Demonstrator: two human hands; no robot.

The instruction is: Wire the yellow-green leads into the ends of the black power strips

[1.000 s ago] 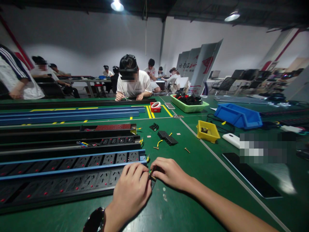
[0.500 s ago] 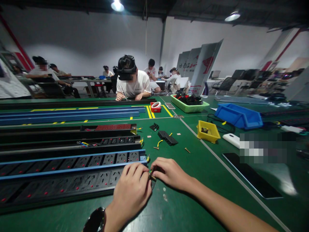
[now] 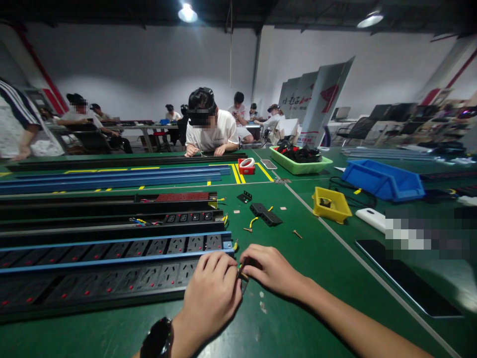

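Note:
My left hand (image 3: 214, 286) lies with curled fingers over the right end of the nearest black socket strip (image 3: 122, 283). Against its fingertips, my right hand (image 3: 268, 266) pinches a small dark piece (image 3: 244, 273) at the strip's end; a brass-coloured screw shows there, and the fingers hide much of it. Just behind, a blue-edged socket strip (image 3: 149, 246) ends in a yellow-green wire (image 3: 235, 245). Two more black strips lie farther back, one with small sockets (image 3: 190, 217), one with a red section (image 3: 182, 197).
Beyond my hands are a black end piece (image 3: 266, 214), a bracket (image 3: 245, 197) and loose screws (image 3: 297, 234). Rightward stand a yellow bin (image 3: 331, 205), a blue bin (image 3: 383, 181), a green basket (image 3: 301, 166) and a phone (image 3: 406, 278). A person (image 3: 212, 129) works across the table.
The whole view has shifted slightly, so things appear farther right. Both hands keep nearly the same pose at the strip's end. At the far left, a standing person's arm has come into view.

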